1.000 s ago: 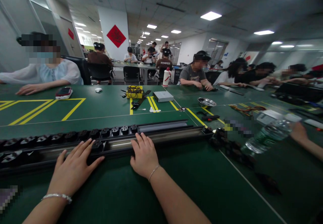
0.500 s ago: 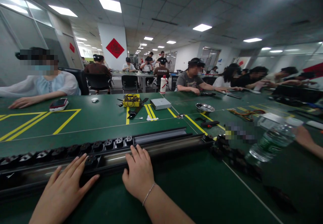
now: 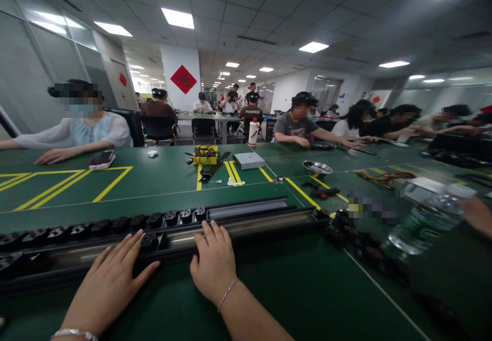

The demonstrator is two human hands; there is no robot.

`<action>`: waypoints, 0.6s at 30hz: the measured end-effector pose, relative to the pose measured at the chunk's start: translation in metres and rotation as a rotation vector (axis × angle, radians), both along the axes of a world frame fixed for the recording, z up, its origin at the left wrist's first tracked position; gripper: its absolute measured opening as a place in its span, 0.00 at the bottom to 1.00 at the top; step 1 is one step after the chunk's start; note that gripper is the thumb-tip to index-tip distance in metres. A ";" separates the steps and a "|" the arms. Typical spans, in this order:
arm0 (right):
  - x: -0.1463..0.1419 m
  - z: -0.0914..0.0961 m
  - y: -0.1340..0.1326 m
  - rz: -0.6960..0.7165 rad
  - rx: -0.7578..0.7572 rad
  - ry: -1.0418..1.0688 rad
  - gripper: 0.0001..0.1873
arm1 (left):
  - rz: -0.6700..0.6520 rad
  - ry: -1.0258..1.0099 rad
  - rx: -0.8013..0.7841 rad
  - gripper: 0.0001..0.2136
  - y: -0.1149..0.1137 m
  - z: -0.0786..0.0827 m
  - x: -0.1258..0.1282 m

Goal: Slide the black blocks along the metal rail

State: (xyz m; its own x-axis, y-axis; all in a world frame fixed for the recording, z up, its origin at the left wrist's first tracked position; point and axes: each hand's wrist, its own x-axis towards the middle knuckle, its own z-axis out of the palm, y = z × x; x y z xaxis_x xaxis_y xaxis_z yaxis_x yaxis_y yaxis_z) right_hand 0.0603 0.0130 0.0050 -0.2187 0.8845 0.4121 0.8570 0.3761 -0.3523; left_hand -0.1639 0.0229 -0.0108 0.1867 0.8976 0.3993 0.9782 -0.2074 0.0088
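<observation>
A long black and silver rail (image 3: 246, 223) lies across the green table in front of me, with a second rail (image 3: 246, 208) just behind it. Several black socket modules (image 3: 115, 224) sit in a row in the far rail's left part. My left hand (image 3: 109, 282) rests flat with fingers spread on the near rail, fingertips beside one socket module (image 3: 149, 239). My right hand (image 3: 213, 261) lies flat on the same rail a little to the right, fingers stretched out. Neither hand holds anything.
A pile of loose black modules (image 3: 361, 238) lies at the rail's right end. Another person's hand holds a water bottle (image 3: 426, 223) at the right. A yellow box (image 3: 205, 154), grey box (image 3: 249, 160), metal bowl (image 3: 317, 167) and phone (image 3: 102, 159) lie farther back. Seated people surround the tables.
My hands stay on the near rail. The view has tilted up and then shifted slightly, so the hands sit lower in the picture than a second ago.
</observation>
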 end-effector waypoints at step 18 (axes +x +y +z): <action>-0.001 -0.006 0.002 -0.008 0.050 0.069 0.16 | -0.006 0.169 0.141 0.36 0.000 -0.006 -0.001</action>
